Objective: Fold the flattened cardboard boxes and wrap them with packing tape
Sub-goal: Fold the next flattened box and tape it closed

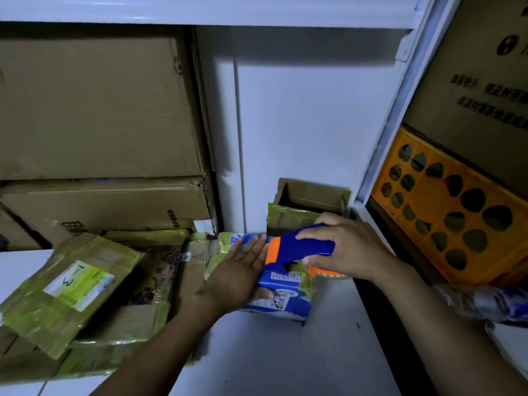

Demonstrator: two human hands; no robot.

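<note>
Cardboard box (281, 292), folded flat and printed blue and white with handwriting on its label, is lying on the pale worktop (285, 361) directly beneath both hands. Fingers (310, 231) of the right hand (348, 247) are curling closed around the blue handle of the tape dispenser (300, 247), whose orange front end is pointing toward the person's left and sitting on or just over the box's far upper part; contact between dispenser and box cannot be confirmed. Fingers (253, 244) of the left hand (240, 270) are lying extended and flat, gripping nothing, pressing on the box's left side with the fingertips just beside the orange end. The box's long axis is running from near the person away toward the wall, while the dispenser is lying across it, so the tape path appears to be crosswise, right to left. The left hand is judged to be the steadying hand; the right is the nearer one to the tape line.

Beyond the hands, a small open carton (311, 195) is standing against the white wall. To the left, already-wrapped bundles (71, 290) in greenish tape are piling up on the worktop, with large brown cartons (94, 110) stacked behind. An orange crate (445, 212) is sitting at the right.
</note>
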